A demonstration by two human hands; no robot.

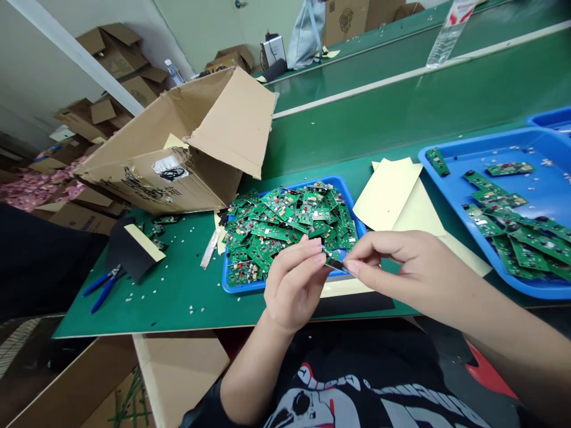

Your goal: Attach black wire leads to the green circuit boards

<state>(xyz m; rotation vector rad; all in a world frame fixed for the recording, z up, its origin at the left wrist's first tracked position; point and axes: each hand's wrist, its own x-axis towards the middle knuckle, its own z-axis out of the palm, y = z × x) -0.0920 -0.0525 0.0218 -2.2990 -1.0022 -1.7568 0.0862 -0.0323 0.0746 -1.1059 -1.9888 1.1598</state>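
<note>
Two blue trays [244, 288] hold green circuit boards [285, 215], while the left hand [292, 288] and right hand [404, 264] pinch another board [331, 260].

Shirt [357, 342]: was black, its front printed in pale grey and red.
Small lettering [414, 393]: ran rightward in a pale grey row, with a small ring-shaped mark near its left part; the words were too distorted to read in full.
Figure [285, 410]: was a pale grey shape at the near left of the front, with a round black spot and touches of red.
Red patch [491, 368]: was bright and edged a dark grey area [444, 348] on the right.
Left sleeve [207, 410]: was plain black.
Left hand [292, 291] and right hand [399, 264]: were bare.
</note>
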